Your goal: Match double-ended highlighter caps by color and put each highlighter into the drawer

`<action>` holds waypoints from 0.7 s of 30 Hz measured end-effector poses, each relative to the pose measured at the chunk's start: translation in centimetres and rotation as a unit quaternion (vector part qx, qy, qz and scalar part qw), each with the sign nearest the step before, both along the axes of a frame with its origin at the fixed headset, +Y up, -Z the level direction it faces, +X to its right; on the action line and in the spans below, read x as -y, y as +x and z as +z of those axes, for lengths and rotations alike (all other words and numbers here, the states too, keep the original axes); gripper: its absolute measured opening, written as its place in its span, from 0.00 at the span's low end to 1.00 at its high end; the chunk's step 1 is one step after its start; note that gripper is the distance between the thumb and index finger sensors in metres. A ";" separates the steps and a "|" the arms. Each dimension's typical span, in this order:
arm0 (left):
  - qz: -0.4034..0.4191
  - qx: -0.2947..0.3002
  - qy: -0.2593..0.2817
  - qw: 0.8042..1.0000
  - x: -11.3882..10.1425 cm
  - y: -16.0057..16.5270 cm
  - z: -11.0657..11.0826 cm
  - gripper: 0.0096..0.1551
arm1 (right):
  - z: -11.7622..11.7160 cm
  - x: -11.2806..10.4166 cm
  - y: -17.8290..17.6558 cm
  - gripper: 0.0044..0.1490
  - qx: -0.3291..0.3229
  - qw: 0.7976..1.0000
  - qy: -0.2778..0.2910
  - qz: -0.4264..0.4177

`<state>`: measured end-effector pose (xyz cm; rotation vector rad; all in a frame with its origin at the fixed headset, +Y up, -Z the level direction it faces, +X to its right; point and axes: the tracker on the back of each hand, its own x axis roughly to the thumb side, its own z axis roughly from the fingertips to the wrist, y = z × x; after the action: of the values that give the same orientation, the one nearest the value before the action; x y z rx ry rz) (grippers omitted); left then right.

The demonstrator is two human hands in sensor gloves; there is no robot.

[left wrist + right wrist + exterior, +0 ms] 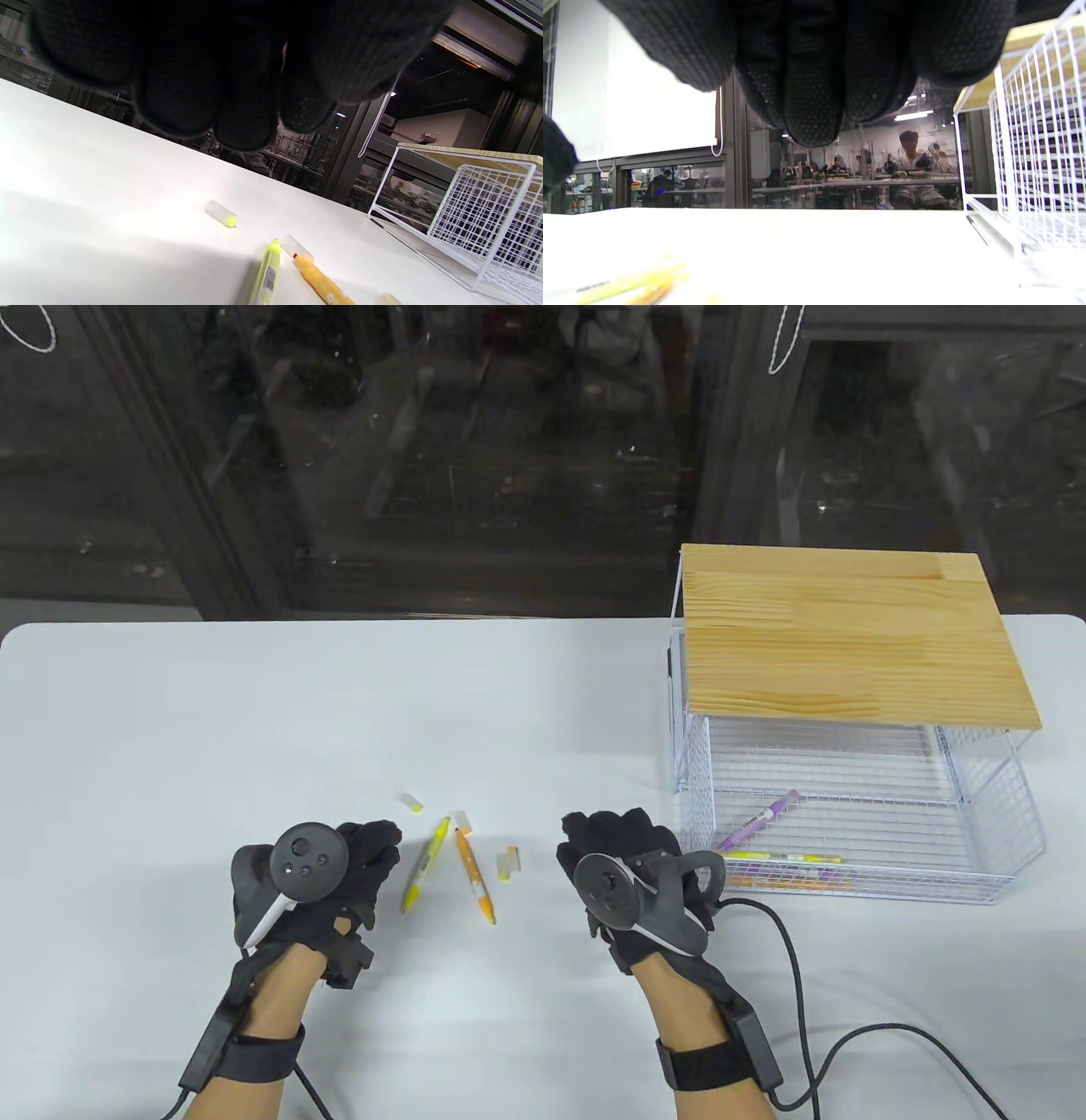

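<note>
Down at the near side of the white table (170, 712), both gloved hands rest with fingers loosely curled, holding nothing. The left hand (327, 882) sits just left of the loose pens; the right hand (632, 874) sits just right of them, close beside the front corner of the white wire drawer (988, 814).

Between the hands lie a yellow highlighter (424, 865) and an orange highlighter (473, 875), both uncapped, side by side and nearly touching at their far ends. A clear cap with a yellow tip (412, 802) lies apart, farther back and to the left. Another clear cap (461, 819) sits at the orange pen's far end, and a third small cap (507, 865) lies just right of the orange pen.

The drawer is pulled out toward the near edge from under a light wooden top (848, 645). Inside it lie a purple highlighter (759, 819), a yellow one (785, 857) and an orange one (789, 884). Open tabletop stretches wide to the left and behind the pens. A black cable (797, 984) trails from the right wrist across the near right of the table.
</note>
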<state>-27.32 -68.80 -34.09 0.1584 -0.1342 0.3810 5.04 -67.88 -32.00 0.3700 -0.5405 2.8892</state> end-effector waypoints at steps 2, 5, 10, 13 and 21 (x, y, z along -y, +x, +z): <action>-0.001 0.001 0.003 1.000 -0.1 0.1 0.1 0.26 | -0.3 0.4 0.1 0.29 0.002 1.000 -0.010 0.001; -0.002 0.003 0.007 1.000 -0.2 0.2 0.2 0.26 | -0.4 0.5 0.2 0.29 0.004 1.000 -0.013 -0.002; 0.000 0.005 0.010 1.000 -0.3 0.3 0.3 0.26 | 0.2 0.4 -1.3 0.29 -0.001 1.000 -0.021 0.006; 0.005 0.004 0.009 1.000 -0.2 0.2 0.2 0.26 | 0.5 0.6 -3.4 0.29 -0.012 0.999 -0.026 0.014; 0.014 -0.005 -0.002 1.000 0.0 -0.4 -0.1 0.26 | -1.2 2.9 -10.5 0.28 -0.006 0.989 -0.109 0.098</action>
<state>-27.70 -68.83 -34.14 0.1587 -0.1207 0.4092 -5.50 -70.81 -33.16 0.4271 -0.1921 3.0909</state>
